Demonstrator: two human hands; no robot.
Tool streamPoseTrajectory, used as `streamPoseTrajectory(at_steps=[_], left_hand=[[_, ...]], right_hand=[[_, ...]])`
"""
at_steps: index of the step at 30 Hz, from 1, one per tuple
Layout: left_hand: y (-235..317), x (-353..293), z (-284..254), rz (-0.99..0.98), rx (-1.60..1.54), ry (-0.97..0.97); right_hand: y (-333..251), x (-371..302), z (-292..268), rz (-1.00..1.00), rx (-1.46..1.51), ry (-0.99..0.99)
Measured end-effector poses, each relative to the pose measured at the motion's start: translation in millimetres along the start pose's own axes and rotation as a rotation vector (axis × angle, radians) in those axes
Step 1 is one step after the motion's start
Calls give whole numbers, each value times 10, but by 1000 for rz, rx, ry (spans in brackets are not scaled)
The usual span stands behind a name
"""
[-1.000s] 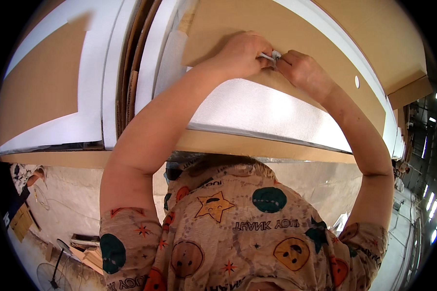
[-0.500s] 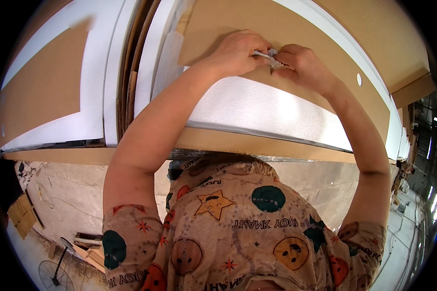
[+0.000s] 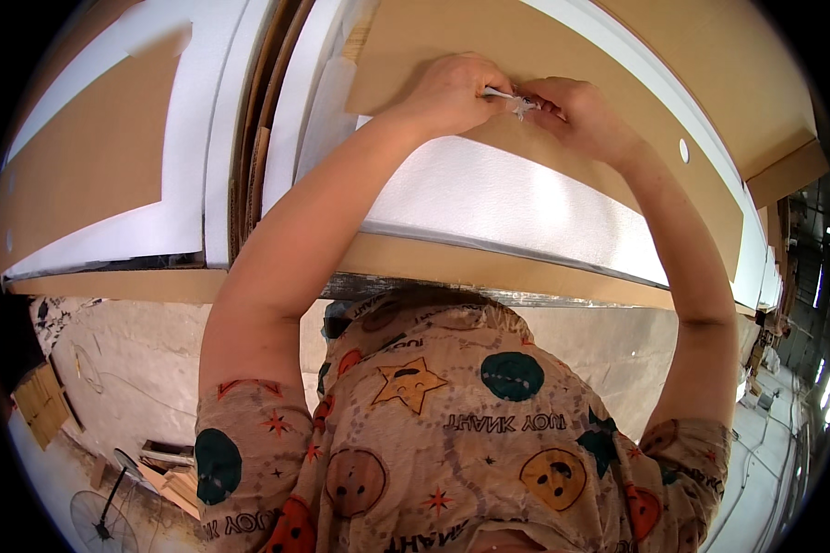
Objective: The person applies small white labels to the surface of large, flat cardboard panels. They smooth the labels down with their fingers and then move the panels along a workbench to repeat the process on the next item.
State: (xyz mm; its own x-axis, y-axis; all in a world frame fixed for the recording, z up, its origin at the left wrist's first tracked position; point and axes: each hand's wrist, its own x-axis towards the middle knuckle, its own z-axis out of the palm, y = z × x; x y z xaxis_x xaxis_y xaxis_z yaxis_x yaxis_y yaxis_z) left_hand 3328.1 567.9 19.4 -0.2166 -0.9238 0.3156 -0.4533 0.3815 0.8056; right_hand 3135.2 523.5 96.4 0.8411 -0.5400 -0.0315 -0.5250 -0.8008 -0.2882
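My left hand [image 3: 459,92] is closed on the edge of a small clear plastic bag [image 3: 522,107], with a thin white piece [image 3: 498,92] showing at its fingertips. On the other side, my right hand [image 3: 583,118] pinches the same crumpled plastic, fingers curled. What lies inside the bag is too small to make out. Both hands are just above a brown cardboard sheet [image 3: 433,39], which lies on white foam [image 3: 489,189] inside an open carton.
On the left stands another open carton with a brown sheet [image 3: 92,138] and white foam edges. Cardboard walls [image 3: 258,129] run between the two. A brown flap [image 3: 788,166] sticks out at far right. A pedestal fan [image 3: 106,516] is on the floor at lower left.
My hands remain close together over the cardboard. The clear plastic between them has shifted and now spreads out more visibly, while my right hand has turned slightly.
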Motion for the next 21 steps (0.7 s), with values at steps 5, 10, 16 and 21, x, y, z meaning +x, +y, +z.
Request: streamPoseTrajectory(at_steps=[5,10,16,21], left_hand=[[52,-3,-33,-70,-13,-1],[13,2,7,-119,-62,-24],[-21,4,3,-104,-37,-18],[20,1,-15,-102,4,-19]], right_hand=[[88,20,-8,-209,-220,-83],[94,53,31,-351,-462,-119],[71,-2,194,-363,-511,148],[127,-1,138,-288,-308,100]])
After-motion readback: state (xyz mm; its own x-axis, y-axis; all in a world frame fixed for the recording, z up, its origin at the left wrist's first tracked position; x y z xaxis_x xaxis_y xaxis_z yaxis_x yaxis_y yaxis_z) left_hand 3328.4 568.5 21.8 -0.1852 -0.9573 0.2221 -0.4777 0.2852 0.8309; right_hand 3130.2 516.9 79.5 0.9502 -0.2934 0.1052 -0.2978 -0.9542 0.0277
